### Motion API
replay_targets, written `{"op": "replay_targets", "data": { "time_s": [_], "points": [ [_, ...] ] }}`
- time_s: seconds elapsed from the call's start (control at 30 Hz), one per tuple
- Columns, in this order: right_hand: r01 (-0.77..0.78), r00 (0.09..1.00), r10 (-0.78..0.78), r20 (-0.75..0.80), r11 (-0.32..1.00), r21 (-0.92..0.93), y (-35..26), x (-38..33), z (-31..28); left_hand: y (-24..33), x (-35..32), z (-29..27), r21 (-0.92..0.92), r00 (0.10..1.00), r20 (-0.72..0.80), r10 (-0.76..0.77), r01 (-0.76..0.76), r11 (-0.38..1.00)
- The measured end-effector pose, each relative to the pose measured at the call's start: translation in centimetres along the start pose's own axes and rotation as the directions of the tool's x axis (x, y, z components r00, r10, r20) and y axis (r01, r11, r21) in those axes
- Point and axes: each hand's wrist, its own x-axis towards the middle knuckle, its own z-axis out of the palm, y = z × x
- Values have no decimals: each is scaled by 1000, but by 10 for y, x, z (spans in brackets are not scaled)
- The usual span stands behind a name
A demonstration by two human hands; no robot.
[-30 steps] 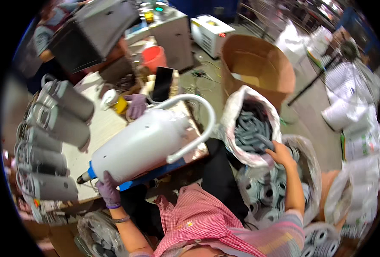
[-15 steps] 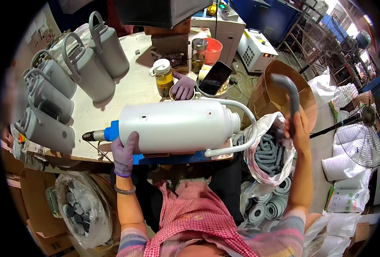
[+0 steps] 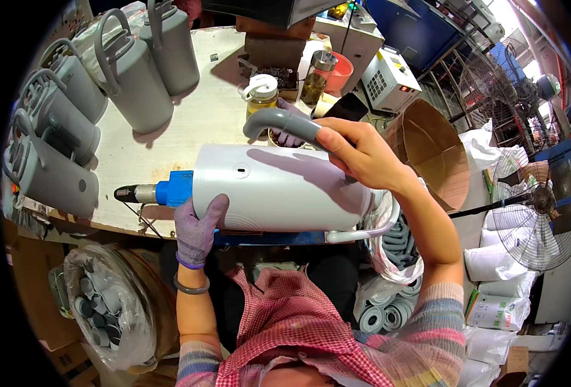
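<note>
A silver-grey vacuum jug body (image 3: 266,193) lies on its side along the table's front edge, its mouth end to the right with a pale curved bail (image 3: 369,231). My left hand (image 3: 200,229), in a purple knit glove, grips its lower left end, thumb up against the side. Bare, my right hand (image 3: 363,151) is closed around one end of a curved dark grey handle (image 3: 279,122). The handle is over the upper side of the body; whether it touches cannot be made out. Beside the jug's left end sits a blue fixture (image 3: 176,189) with a black-tipped metal tool.
Several grey jugs with handles (image 3: 137,84) stand on the left of the table. Behind the work are a lidded jar (image 3: 316,77) and a yellow-filled container (image 3: 263,103). A sack of grey handles (image 3: 398,248) sits at right, a bag of grey parts (image 3: 98,309) lower left.
My right hand has swung left from beside the cardboard box, bringing the grey handle over the jug body. My left hand stays at the jug's left end. The view has shifted slightly.
</note>
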Motion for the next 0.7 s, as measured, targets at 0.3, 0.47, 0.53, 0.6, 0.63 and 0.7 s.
{"op": "replay_targets", "data": {
  "time_s": [0.3, 0.47, 0.53, 0.6, 0.63, 0.7],
  "points": [
    [-26, 993, 39, 111, 993, -118, -2, 9, 3, -2, 0, 0, -37, 998, -9, -57, 57, 998],
    [-47, 986, 58, 157, 996, -72, 0, 13, 3, -5, -2, 1, -47, 998, -50, -36, 33, 998],
    [-26, 988, 36, 151, 997, -70, 1, 11, 3, -3, -1, -1, -35, 998, -10, -67, 67, 997],
    [-35, 988, 44, 150, 997, -64, 2, 10, 3, -2, -2, -1, -28, 997, 3, -73, 74, 997],
    [-54, 986, 62, 153, 997, -60, 3, 11, 2, -2, -2, -1, -27, 998, -4, -64, 64, 998],
    [-70, 985, 79, 157, 996, -61, 3, 11, 2, -2, -4, -1, -33, 998, -6, -65, 65, 997]
  ]
}}
